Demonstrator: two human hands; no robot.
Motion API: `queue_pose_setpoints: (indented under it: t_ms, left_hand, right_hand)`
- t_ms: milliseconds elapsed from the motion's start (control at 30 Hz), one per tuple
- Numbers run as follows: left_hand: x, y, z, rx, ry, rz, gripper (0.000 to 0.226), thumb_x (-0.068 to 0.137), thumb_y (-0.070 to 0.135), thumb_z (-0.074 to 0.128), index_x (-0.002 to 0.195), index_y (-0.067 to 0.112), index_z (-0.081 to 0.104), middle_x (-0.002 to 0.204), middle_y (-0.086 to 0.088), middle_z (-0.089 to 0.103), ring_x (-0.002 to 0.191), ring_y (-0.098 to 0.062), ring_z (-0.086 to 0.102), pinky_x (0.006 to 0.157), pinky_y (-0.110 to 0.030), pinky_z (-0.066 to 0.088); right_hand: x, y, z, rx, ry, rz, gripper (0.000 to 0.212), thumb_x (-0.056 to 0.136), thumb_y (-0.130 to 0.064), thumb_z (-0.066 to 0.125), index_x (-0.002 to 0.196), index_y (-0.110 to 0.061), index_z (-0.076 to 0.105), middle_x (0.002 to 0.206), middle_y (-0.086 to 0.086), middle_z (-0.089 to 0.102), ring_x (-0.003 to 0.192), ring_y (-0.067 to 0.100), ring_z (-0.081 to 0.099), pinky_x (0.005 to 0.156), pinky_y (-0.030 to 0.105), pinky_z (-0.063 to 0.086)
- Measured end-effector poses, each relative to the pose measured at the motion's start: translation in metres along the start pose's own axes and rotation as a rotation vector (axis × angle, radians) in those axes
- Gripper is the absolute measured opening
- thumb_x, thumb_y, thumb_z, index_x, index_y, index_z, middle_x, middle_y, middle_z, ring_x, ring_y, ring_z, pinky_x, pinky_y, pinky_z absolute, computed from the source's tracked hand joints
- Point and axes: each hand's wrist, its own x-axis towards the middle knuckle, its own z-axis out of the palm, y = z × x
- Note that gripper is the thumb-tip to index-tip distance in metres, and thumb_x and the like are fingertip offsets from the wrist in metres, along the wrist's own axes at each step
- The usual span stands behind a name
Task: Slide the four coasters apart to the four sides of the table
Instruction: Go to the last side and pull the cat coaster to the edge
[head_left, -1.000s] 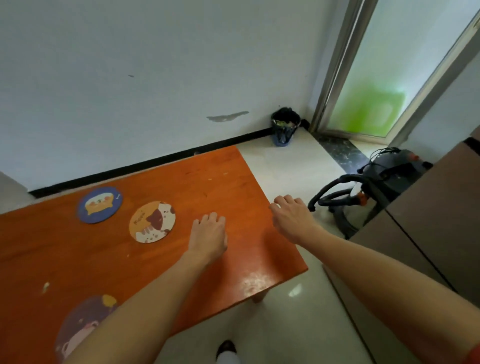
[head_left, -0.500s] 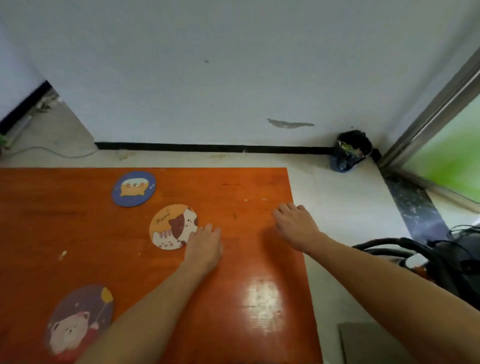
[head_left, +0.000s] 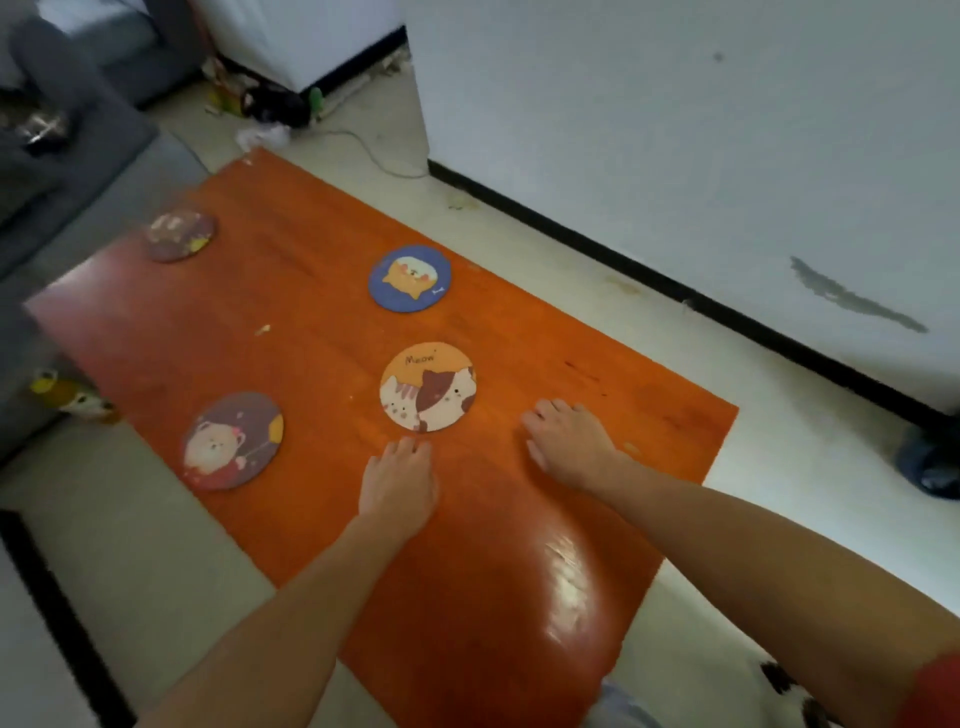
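My left hand (head_left: 397, 488) lies flat on the orange table (head_left: 483, 597), fingers together, empty, fingertips just short of the cat coaster (head_left: 427, 386). My right hand (head_left: 569, 441) rests flat beside it, fingers loosely spread, empty. Blue coaster (head_left: 410, 279) lies beyond; bear coaster (head_left: 232, 441) and purple coaster (head_left: 180, 235) well leftward.

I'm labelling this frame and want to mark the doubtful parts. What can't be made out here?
- Far coaster, head view: motion blur smears its picture.
- Table near end: cut off by the bottom edge of the picture.
- Left hand fingertips: too close to the cat coaster to tell whether they touch it.
- Right hand: palm-down, so contact with the table is hidden.
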Motion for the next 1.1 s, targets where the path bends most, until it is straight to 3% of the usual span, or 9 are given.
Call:
queue_pose_setpoints:
  t_ms: [333,533,767,833,933,1100]
  left_hand:
    - [-0.024,0.003,0.021,-0.163,0.038,-0.209,0.032,0.095,0.029,0.051,0.125,0.017,0.053,0.127,-0.005,0.056,0.116,-0.022,0.054,0.099,-0.041,0.048]
    - [-0.029,0.000,0.030,-0.224,0.075,-0.337,0.030,0.094,0.029,0.051,0.122,0.018,0.054,0.117,-0.003,0.058,0.104,-0.020,0.057,0.090,-0.035,0.050]
    - [-0.024,0.019,0.045,-0.282,0.133,-0.668,0.016,0.092,0.027,0.051,0.103,0.018,0.057,0.099,-0.001,0.058,0.087,-0.019,0.056,0.078,-0.033,0.051]
    - [-0.024,0.026,0.048,-0.303,0.133,-0.728,0.014,0.092,0.028,0.051,0.101,0.018,0.056,0.098,-0.001,0.058,0.085,-0.018,0.056,0.078,-0.034,0.051]
    - [-0.026,0.038,0.047,-0.337,0.133,-0.792,0.015,0.092,0.029,0.051,0.098,0.017,0.056,0.096,-0.003,0.057,0.087,-0.022,0.058,0.078,-0.038,0.053]
    - [-0.030,0.049,0.037,-0.456,0.165,-0.883,0.015,0.091,0.030,0.053,0.097,0.017,0.057,0.093,-0.002,0.056,0.084,-0.020,0.057,0.074,-0.038,0.055]
  right_hand:
    - [0.063,-0.003,-0.004,0.045,-0.060,-0.044,0.031,0.095,-0.034,0.051,0.120,-0.016,0.050,0.118,0.010,0.056,0.107,0.027,0.055,0.085,0.039,0.050]
    - [0.123,-0.018,-0.007,0.162,-0.109,-0.017,0.040,0.093,-0.038,0.054,0.124,-0.013,0.049,0.120,0.012,0.056,0.107,0.029,0.056,0.085,0.041,0.052]
    - [0.185,-0.029,0.011,0.421,-0.119,0.300,0.060,0.082,-0.034,0.074,0.126,-0.006,0.045,0.124,0.017,0.054,0.109,0.033,0.056,0.082,0.040,0.050]
    - [0.192,-0.029,0.016,0.508,-0.154,0.331,0.051,0.082,-0.028,0.075,0.120,-0.007,0.049,0.119,0.015,0.060,0.107,0.032,0.060,0.076,0.037,0.049]
    - [0.193,-0.030,0.017,0.613,-0.156,0.275,0.029,0.087,-0.018,0.066,0.112,-0.008,0.057,0.114,0.013,0.065,0.102,0.030,0.062,0.077,0.038,0.053]
    - [0.172,-0.024,-0.003,0.829,-0.127,-0.032,0.014,0.089,-0.007,0.058,0.102,-0.012,0.062,0.102,0.009,0.067,0.091,0.024,0.063,0.075,0.041,0.056]
